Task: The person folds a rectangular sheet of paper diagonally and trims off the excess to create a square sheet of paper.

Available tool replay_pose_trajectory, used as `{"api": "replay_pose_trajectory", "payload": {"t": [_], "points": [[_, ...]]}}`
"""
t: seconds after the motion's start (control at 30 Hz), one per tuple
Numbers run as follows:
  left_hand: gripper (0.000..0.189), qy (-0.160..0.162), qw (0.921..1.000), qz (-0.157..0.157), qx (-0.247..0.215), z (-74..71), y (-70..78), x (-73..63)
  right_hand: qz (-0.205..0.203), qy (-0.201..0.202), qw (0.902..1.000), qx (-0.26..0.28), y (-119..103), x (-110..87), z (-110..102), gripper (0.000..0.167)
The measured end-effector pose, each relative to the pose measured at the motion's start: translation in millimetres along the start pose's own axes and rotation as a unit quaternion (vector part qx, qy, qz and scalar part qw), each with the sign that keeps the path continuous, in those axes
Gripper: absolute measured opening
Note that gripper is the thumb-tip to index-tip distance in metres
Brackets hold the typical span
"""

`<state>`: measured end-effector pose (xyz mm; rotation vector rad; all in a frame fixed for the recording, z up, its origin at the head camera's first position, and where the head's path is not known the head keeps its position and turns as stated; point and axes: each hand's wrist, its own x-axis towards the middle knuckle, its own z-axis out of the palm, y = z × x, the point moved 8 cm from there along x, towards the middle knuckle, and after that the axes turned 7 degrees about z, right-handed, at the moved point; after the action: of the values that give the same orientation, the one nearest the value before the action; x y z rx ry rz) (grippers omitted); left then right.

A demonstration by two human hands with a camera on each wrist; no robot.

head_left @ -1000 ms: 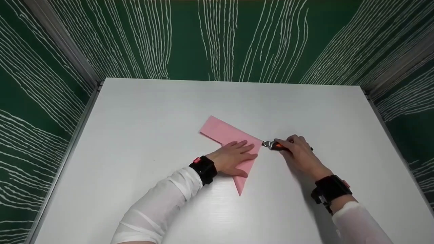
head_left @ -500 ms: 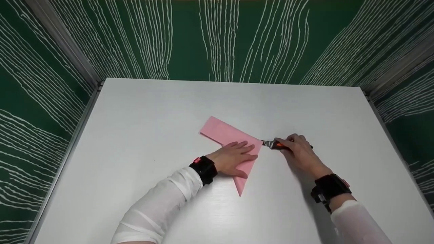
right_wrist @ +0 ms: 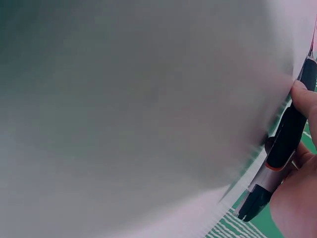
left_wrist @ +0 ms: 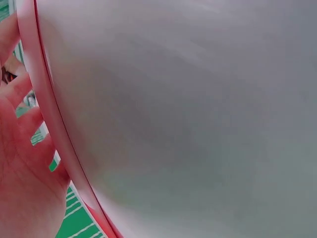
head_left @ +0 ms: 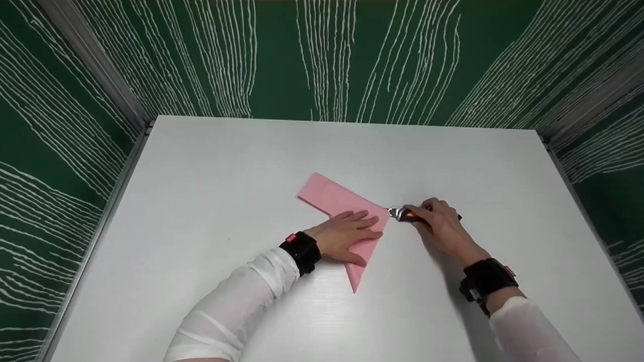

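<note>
A folded sheet of pink paper (head_left: pixel 329 195) lies on the white table, one long arm to the upper left and a point toward the near side. My left hand (head_left: pixel 344 236) rests flat on it with fingers spread, covering its middle. In the left wrist view the paper's edge (left_wrist: pixel 54 114) runs beside the fingers. To the right, my right hand (head_left: pixel 443 226) grips a utility knife (head_left: pixel 408 215) by its dark and orange handle. The knife's metal tip is right at the paper's right corner. The right wrist view shows the handle (right_wrist: pixel 287 134) between thumb and fingers.
The white table (head_left: pixel 201 166) spreads around the paper on all sides. Green panels (head_left: pixel 274 60) with white wavy lines stand behind it and at both sides, with grey metal posts (head_left: pixel 95 55) at the corners. Each wrist carries a black strapped camera (head_left: pixel 302 253).
The right hand and knife have shifted very slightly left, with the blade tip now at or just inside the paper's corner. The left hand stays in place on the paper.
</note>
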<state>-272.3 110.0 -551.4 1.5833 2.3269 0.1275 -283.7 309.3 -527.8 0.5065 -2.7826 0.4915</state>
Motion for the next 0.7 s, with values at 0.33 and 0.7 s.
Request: {"api": "replay_pose_trajectory", "payload": {"t": [0.33,0.7], "points": [[0.079,-0.005,0.9992,0.02,-0.033,-0.2,2.4,-1.4,-0.01,-0.035,0.9993,0.009,1.8,-2.0,-1.8,0.045],[0.079,-0.027,0.9959,0.054,-0.067,-1.9,2.4,-5.9,-0.02,-0.066,0.9976,0.006,4.6,-5.0,-2.9,0.047]]}}
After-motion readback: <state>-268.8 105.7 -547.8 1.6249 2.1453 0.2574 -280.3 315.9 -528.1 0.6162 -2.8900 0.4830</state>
